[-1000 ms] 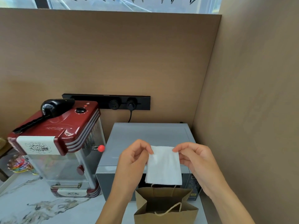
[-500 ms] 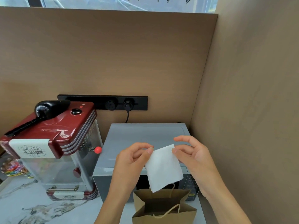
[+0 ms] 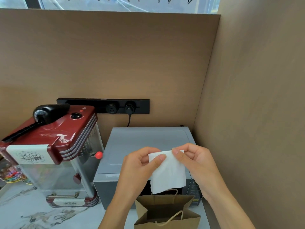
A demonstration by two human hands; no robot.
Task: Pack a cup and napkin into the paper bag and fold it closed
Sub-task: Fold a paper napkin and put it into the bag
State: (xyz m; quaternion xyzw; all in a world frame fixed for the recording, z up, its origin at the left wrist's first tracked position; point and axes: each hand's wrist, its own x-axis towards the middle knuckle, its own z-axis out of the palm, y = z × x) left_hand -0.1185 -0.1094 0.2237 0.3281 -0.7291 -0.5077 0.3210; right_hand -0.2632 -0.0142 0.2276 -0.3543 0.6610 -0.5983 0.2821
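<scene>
Left hand [image 3: 140,164] and right hand [image 3: 194,164] pinch the soft white rectangular napkin [image 3: 167,174] by its top edge above the open brown paper bag [image 3: 166,219].

Bright, even daylight from the window strip [image 3: 115,4] along the top edge, slightly blown out there. Soft, diffuse shadows only: dim inside the open paper bag [image 3: 166,212], faint shading under the hands. Specular glare on the glossy red popcorn machine lid [image 3: 54,133] and its black handle [image 3: 42,113]. White napkin [image 3: 168,172] near overexposed, little texture readable. Wide-angle bowing of the brown wall panels [image 3: 115,55] toward frame edges. Overall soft focus, compression smear on the marble counter [image 3: 33,217], left-edge clutter blurred.
</scene>
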